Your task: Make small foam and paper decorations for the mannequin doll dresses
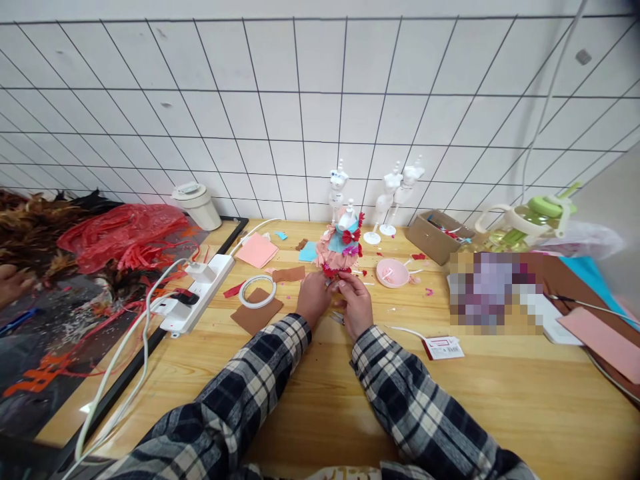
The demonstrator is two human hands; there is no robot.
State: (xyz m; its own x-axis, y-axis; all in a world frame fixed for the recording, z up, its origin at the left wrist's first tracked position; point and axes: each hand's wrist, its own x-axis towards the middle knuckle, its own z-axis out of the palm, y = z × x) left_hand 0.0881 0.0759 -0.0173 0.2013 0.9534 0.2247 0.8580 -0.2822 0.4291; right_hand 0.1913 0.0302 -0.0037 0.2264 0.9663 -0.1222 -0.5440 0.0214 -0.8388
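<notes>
A small doll dress (336, 252) in pink, blue and red sits on a white miniature mannequin (348, 219), straight in front of me. Red ruffled trim runs along its lower hem, with a red bow near the waist. My left hand (314, 300) is closed at the left of the hem, its fingertips partly hidden. From the right, my right hand (357, 305) pinches the hem's edge with thumb and forefinger. A pink dish (393, 263) with scraps lies right of the dress. Brown sheets (257, 320) and a roll of white tape (243, 293) lie to the left.
Bare white mannequins (389, 190) stand by the tiled wall. A power strip (200, 293) with cables lies left, a lidded cup (197, 205) behind it. At right are a cardboard box (433, 241), a green-lidded bottle (530, 223) and a tag (444, 347). Another person's hand (13, 285) shows far left.
</notes>
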